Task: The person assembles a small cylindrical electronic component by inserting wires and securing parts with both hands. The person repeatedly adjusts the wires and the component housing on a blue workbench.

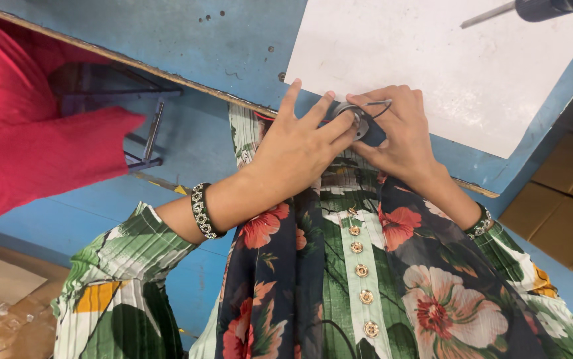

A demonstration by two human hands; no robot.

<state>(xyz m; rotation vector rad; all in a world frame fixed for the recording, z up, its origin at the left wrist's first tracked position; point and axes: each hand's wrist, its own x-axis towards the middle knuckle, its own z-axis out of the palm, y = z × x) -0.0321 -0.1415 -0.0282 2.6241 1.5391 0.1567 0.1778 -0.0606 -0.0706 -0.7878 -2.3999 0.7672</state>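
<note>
table: a blue painted worktable (187, 40) fills the top of the view from ten to two o'clock, its worn edge running down toward three o'clock.
clothing: a green pleated dress with gold buttons and a dark floral scarf (392, 279) fills the lower half, from four to eight o'clock.
red cloth: a red garment (27, 133) at nine o'clock, belonging to another person just beside the table.
white sheet: a white sheet (446, 66) lies flat on the table at one o'clock, one corner reaching toward the hands.
cardboard: brown cardboard (565, 213) on the floor at three to four o'clock.
left hand: the left hand (299, 143), just left of centre, has its fingers spread and half open; the outer fingers rest on the table edge, while thumb and forefinger pinch the rim of the round part.
right hand: the right hand (402, 136), just right of centre, is curled loosely, palm down, its fingertips pressing on the round part and its wire, heel touching the white sheet's corner.
round part: a small round metal part (355, 119) with a dark body sits at the table edge, dead centre, gripped between both hands.
tool: a dark tool with a thin metal tip (532, 10) at one o'clock, well apart from the hands.
bracelets: a beaded bracelet (201, 211) on the left wrist; another on the right.
</note>
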